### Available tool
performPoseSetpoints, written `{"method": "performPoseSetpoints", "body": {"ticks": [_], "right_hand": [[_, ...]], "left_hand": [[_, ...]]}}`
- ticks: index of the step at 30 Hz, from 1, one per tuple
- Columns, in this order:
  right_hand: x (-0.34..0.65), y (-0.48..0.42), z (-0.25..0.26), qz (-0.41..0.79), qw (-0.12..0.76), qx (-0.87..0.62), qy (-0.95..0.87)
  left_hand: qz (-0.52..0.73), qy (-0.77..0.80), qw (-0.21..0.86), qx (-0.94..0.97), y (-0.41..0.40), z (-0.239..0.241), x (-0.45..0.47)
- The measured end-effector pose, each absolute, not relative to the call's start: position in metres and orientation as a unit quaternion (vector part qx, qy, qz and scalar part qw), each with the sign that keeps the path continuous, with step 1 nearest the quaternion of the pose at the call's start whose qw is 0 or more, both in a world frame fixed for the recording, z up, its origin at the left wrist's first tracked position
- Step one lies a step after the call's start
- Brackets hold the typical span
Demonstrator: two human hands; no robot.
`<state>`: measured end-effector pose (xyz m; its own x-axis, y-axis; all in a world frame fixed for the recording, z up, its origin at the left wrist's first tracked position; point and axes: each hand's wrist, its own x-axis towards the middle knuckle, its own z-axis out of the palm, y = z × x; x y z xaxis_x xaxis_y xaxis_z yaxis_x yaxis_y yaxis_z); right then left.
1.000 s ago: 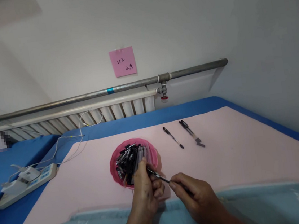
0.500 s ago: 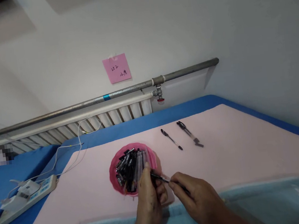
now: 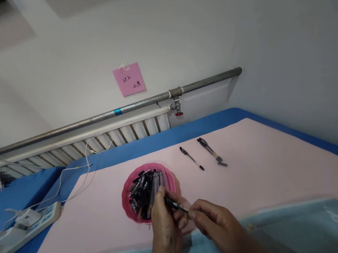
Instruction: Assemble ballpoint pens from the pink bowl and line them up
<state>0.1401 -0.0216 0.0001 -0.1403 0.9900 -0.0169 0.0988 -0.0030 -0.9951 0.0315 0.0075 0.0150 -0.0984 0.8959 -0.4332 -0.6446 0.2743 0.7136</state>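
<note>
A pink bowl [image 3: 126,192] heaped with several black pens [image 3: 142,187] stands on a pale pink mat [image 3: 255,173]. Just in front of the bowl, my left hand [image 3: 165,225] and my right hand [image 3: 215,225] both pinch one black pen [image 3: 174,204] that spans between them. The left fingers close on its cap end, the right fingers on its barrel. Two more pens lie farther back on the mat: one capped pen [image 3: 191,158] and another pen [image 3: 209,151] with a loose cap [image 3: 222,162] at its tip.
A blue cloth [image 3: 187,128] covers the table under the mat, and a light blue towel [image 3: 292,230] lies along the near edge. A white power strip [image 3: 21,230] with cables sits at the left. A radiator [image 3: 111,135], a pipe and a pink note [image 3: 128,79] line the wall.
Both hands have shifted slightly left and closer together along the pen they hold. The camera has tilted a little; the bowl and the two pens on the mat stayed put.
</note>
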Motion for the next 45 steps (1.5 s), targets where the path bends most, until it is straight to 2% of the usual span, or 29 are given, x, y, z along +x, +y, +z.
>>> {"method": "performPoseSetpoints", "body": {"ticks": [8,17,23,36,45], "right_hand": [[0.140,-0.024,0.000,0.532,0.418,-0.481,-0.557],[0.154,-0.022,0.010,0.350,0.385,-0.520,-0.677],[0.155,-0.021,0.012,0.304,0.390,-0.525,-0.693],[0.147,-0.020,0.007,0.398,0.436,-0.525,-0.614],[0.145,-0.019,-0.010,0.418,0.451,-0.515,-0.597]], "left_hand": [[0.619,0.390,0.662,0.161,0.008,0.016,0.023],[0.637,0.395,0.611,0.255,0.009,0.007,0.026],[0.623,0.409,0.608,0.273,0.008,0.003,0.027],[0.621,0.348,0.681,0.170,0.009,0.007,0.032],[0.621,0.319,0.705,0.123,0.010,0.011,0.033]]}}
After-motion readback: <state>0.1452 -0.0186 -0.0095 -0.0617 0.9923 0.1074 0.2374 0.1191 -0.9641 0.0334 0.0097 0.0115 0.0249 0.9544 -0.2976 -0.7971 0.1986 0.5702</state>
